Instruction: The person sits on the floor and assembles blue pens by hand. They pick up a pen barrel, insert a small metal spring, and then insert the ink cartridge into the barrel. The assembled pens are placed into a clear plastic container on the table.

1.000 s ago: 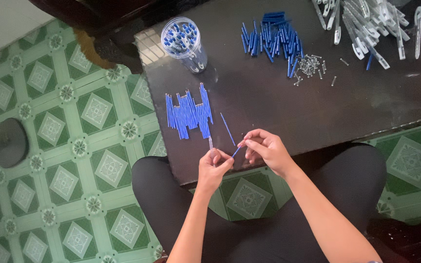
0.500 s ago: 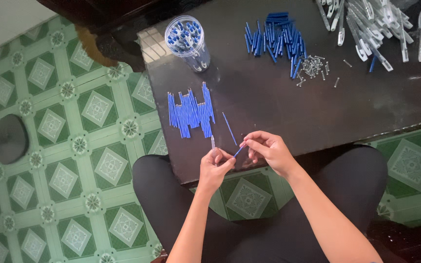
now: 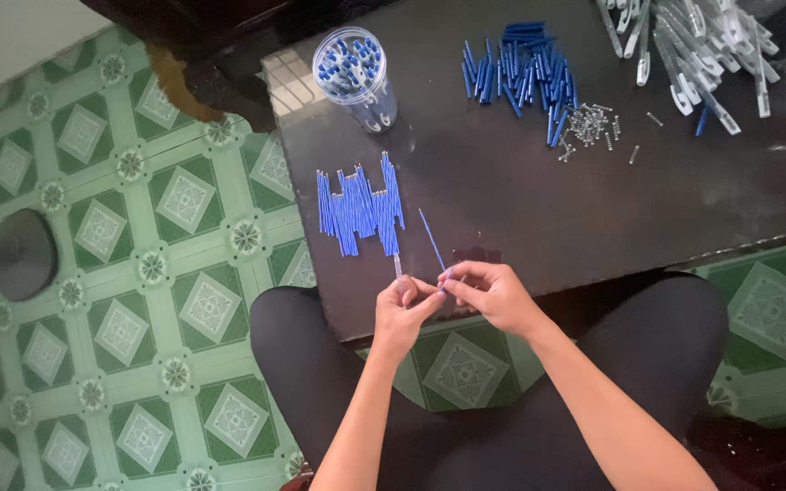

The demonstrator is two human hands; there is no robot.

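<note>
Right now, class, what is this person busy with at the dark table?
A seated person works over a low dark table. The right hand pinches a thin blue refill, and the left hand holds a small pale piece against its lower end. Just beyond lies a row of blue refills. Farther back are a clear cup of blue parts, a loose blue pile, small metal springs and clear pen barrels.

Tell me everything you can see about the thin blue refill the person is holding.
The blue refill is a thin, straight tube, plastic by its look. It slants up and to the left from the fingertips over the dark table. The right hand pinches its lower end, and the left hand meets it there, holding a small pale piece. Its upper end is free, apart from the row of blue refills.
</note>
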